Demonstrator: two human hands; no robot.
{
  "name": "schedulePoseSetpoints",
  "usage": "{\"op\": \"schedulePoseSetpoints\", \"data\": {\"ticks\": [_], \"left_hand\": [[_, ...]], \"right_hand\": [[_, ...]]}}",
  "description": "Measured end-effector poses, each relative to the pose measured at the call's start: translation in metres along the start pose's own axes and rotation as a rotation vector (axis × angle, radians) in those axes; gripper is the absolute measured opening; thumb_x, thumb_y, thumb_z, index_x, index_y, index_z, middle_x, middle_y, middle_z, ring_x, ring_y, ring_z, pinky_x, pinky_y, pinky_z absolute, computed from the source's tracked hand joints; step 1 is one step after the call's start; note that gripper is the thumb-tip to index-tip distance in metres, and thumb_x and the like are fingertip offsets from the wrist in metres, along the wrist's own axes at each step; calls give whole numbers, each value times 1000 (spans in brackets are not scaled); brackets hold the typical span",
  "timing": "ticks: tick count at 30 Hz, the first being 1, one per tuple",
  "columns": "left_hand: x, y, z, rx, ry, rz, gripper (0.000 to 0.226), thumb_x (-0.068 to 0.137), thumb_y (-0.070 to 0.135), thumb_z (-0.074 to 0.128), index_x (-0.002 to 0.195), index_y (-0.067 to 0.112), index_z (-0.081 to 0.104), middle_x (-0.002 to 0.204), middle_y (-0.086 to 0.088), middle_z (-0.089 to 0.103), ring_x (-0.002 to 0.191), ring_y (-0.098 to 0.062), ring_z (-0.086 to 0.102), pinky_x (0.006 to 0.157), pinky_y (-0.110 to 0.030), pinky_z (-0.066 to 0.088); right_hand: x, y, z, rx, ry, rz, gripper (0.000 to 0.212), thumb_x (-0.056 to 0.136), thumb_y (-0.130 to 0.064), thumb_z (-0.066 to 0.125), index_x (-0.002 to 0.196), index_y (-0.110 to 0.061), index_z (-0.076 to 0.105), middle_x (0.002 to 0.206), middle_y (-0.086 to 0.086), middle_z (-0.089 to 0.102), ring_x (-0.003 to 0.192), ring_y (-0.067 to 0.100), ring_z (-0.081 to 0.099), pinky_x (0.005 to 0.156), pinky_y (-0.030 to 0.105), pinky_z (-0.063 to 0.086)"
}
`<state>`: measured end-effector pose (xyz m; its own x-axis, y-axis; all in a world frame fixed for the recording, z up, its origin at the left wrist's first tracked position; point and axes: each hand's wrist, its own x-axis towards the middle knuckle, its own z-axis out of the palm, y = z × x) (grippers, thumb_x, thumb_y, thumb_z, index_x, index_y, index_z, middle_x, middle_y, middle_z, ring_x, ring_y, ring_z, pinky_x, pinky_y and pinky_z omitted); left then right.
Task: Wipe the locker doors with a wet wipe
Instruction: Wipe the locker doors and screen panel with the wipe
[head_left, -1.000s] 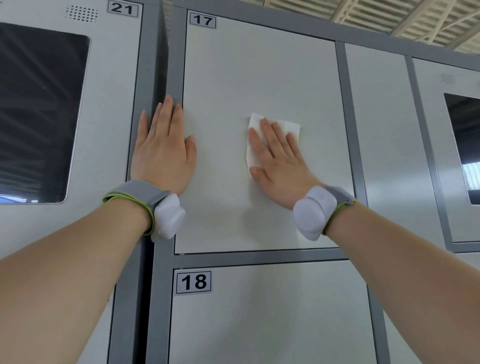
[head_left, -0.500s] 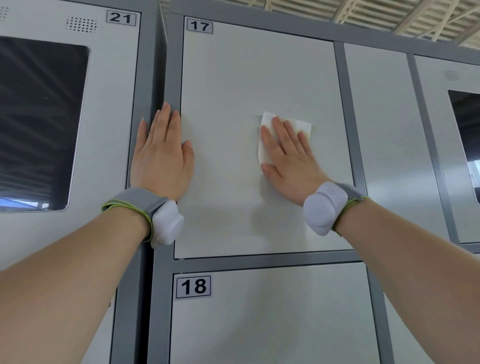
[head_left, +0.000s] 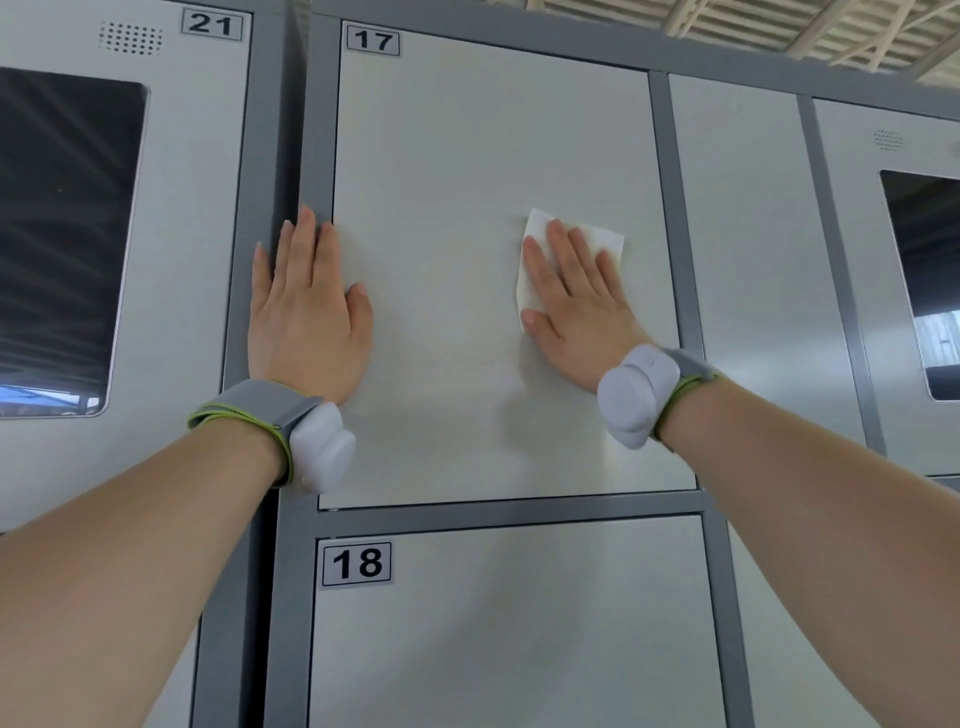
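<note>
Wet wipe (head_left: 605, 240), white and creased, is lying flat on pale door 17 (head_left: 457, 156) under the right hand's (head_left: 576, 312) straight fingers. The left hand (head_left: 306, 322) is pressing, fingers straight, across the grey frame (head_left: 322, 130).

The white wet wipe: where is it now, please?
Head view: the white wet wipe lies under the right hand on grey locker door 17, right of centre.

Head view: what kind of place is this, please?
Probably a locker area inside a large hall or warehouse-like building. Grey metal locker doors carry number labels, such as door 17 and door 18, and a ribbed roof on beams shows above them.
</note>
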<state>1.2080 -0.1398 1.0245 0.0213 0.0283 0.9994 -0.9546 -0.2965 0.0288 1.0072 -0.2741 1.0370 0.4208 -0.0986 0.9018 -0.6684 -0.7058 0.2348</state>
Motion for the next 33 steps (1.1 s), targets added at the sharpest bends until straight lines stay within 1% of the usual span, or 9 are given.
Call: {"op": "schedulePoseSetpoints", "data": {"ticks": [5, 13, 16, 19, 20, 24, 27, 29, 33], "left_hand": [[-7, 11, 0, 20, 19, -8, 62, 88, 24, 28, 142, -5, 30, 154, -20, 22, 144, -35, 14, 116, -40, -1], [-23, 34, 4, -62, 12, 77, 63, 90, 28, 23, 143, -6, 29, 153, -20, 24, 143, -33, 16, 115, -29, -4], [-32, 34, 5, -69, 8, 58, 61, 91, 25, 26, 143, -6, 28, 153, -20, 23, 144, -33, 15, 115, -28, -5], [-42, 34, 5, -63, 18, 42, 62, 91, 26, 26, 143, -6, 27, 153, -20, 23, 143, -35, 16, 115, -27, -5], [-43, 34, 6, -60, 26, 36, 61, 91, 25, 28, 143, -6, 27, 153, -21, 23, 143, -35, 16, 115, -25, -5], [-42, 38, 10, -102, 34, 5, 59, 92, 21, 31, 144, -6, 24, 154, -20, 20, 144, -34, 13, 113, -17, -10], [-43, 39, 14, -111, 59, -6, 59, 92, 22, 30, 144, -6, 24, 154, -20, 20, 144, -34, 13, 114, -18, -8], [-45, 41, 15, -114, 55, -24, 60, 92, 21, 30, 145, -5, 22, 155, -19, 18, 144, -32, 11, 114, -18, -7], [-46, 40, 15, -87, 57, -15, 61, 93, 23, 28, 146, -4, 21, 155, -19, 18, 144, -31, 12, 115, -19, -7]], "right_hand": [[-28, 5, 4, -26, -30, -150, 63, 98, -37, 23, 151, -17, -3, 158, 5, -14, 145, 22, -15, 114, 34, -15], [9, 21, -10, 27, -38, 117, 65, 100, -33, 31, 151, -19, -6, 158, 6, -17, 146, 22, -14, 115, 35, -10], [-11, 15, -2, 12, -44, -10, 64, 99, -35, 27, 151, -16, -6, 158, 9, -17, 145, 25, -15, 114, 37, -12], [-36, 16, 8, -5, -72, -169, 74, 85, -46, 6, 152, -15, -2, 159, 8, -12, 146, 25, -13, 115, 38, -13], [-38, 20, 8, -12, -71, -177, 74, 85, -47, 6, 152, -16, 0, 159, 7, -10, 146, 24, -11, 116, 38, -11], [-20, 38, -1, -6, -54, -1, 63, 100, -34, 28, 151, -18, -5, 158, 6, -15, 146, 23, -14, 117, 37, -9], [-3, 46, -9, 28, -56, 103, 65, 101, -32, 31, 151, -18, -7, 158, 6, -16, 146, 24, -13, 116, 39, -8], [-6, 42, -9, 31, -63, 101, 65, 101, -31, 31, 151, -17, -8, 158, 7, -18, 145, 25, -14, 116, 40, -9], [-35, 34, 0, -2, -52, -88, 65, 100, -31, 31, 151, -16, -8, 157, 8, -19, 145, 24, -18, 115, 38, -14]]}}
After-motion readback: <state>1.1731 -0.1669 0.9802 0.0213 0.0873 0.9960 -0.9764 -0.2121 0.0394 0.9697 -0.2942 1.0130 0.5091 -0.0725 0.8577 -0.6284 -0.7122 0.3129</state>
